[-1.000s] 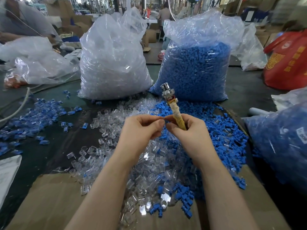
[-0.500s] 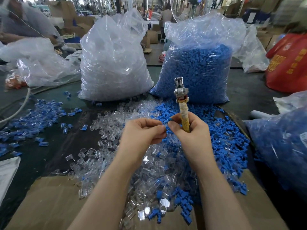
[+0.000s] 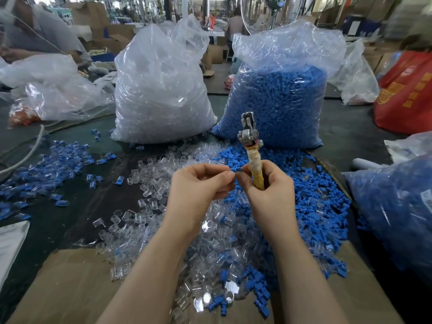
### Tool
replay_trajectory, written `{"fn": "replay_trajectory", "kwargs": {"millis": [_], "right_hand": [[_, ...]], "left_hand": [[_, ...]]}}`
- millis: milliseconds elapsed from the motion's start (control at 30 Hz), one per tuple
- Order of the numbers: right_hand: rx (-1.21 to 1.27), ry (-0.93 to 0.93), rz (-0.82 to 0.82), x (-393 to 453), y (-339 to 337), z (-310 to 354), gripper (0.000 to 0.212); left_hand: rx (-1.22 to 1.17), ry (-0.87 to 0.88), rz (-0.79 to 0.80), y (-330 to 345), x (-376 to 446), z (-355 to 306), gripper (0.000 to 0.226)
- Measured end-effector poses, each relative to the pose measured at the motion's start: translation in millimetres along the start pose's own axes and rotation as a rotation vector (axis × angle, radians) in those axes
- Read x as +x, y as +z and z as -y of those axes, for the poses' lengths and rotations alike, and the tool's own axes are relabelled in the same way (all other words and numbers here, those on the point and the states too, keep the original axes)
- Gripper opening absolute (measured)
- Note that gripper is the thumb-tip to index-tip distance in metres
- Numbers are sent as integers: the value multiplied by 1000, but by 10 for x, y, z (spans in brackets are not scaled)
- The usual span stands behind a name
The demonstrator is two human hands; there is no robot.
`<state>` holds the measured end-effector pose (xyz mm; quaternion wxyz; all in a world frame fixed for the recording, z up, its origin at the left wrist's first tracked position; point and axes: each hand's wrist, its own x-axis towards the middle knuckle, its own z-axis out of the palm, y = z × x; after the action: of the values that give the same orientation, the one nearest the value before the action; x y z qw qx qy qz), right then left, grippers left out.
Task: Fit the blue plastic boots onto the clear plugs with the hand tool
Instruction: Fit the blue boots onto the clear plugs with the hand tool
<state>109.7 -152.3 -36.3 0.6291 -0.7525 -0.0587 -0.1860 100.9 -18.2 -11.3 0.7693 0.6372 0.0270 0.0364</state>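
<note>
Head view: my left hand (image 3: 201, 183) and right hand (image 3: 268, 190) meet fingertip to fingertip above the middle of the table (image 3: 350, 127), over the mixed heap of loose parts. Between them sits one blue boot (image 3: 236, 170); the left grip pinches it from its side, and my right thumb and forefinger touch its other end. Whether a clear plug is already inside that pinch I cannot tell, fingers hide it.

Right grip is also curled round the hand tool (image 3: 253, 164). Its wrapped handle runs up out of the fist, long axis near upright, leaning slightly toward the far edge, with the metal head (image 3: 248, 129) well above both hands.

Key relation: boot lies just left of the tool handle, low beside the fist, not at the head. So I judge the boot has to travel up along the handle's axis to reach the metal tip, left hand being the one that carries it.

Supply: clear plugs (image 3: 149, 183) spread left of my hands, loose blue boots (image 3: 311, 197) to the right toward the right edge. Finished-looking pieces lie near the left edge (image 3: 46, 169).
</note>
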Motion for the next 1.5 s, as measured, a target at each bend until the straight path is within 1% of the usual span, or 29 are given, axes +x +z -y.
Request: {"fn": "replay_trajectory", "kwargs": {"millis": [167, 300, 433, 567, 767, 967, 1100, 1300, 1433, 1500], "right_hand": [[12, 7, -5, -10, -1, -6, 11], [18, 12, -25, -2, -2, -3, 12], [24, 9, -57, 4, -2, -24, 13], [31, -6, -61, 7, 0, -40, 13], [30, -8, -48, 6, -5, -24, 13], [9, -44, 20, -15, 5, 21, 13], [13, -47, 22, -14, -5, 27, 11], [6, -36, 3, -18, 19, -1, 14], [11, -16, 9, -22, 36, -11, 13], [5, -11, 8, -21, 35, -10, 12]], "left_hand": [[1, 28, -8, 14, 10, 21, 7], [-74, 9, 23, 32, 11, 27, 8], [-58, 30, 72, 17, 15, 17, 18], [-44, 63, 77, 9, 23, 29, 29], [2, 63, 120, -53, 51, 43, 28], [-43, 12, 86, -77, 76, 71, 18], [-38, 9, 96, -64, 79, 76, 16], [-58, 9, 97, -62, 65, 69, 20], [-50, 26, 89, -54, 48, 62, 31], [-52, 34, 81, -54, 47, 61, 31]]}}
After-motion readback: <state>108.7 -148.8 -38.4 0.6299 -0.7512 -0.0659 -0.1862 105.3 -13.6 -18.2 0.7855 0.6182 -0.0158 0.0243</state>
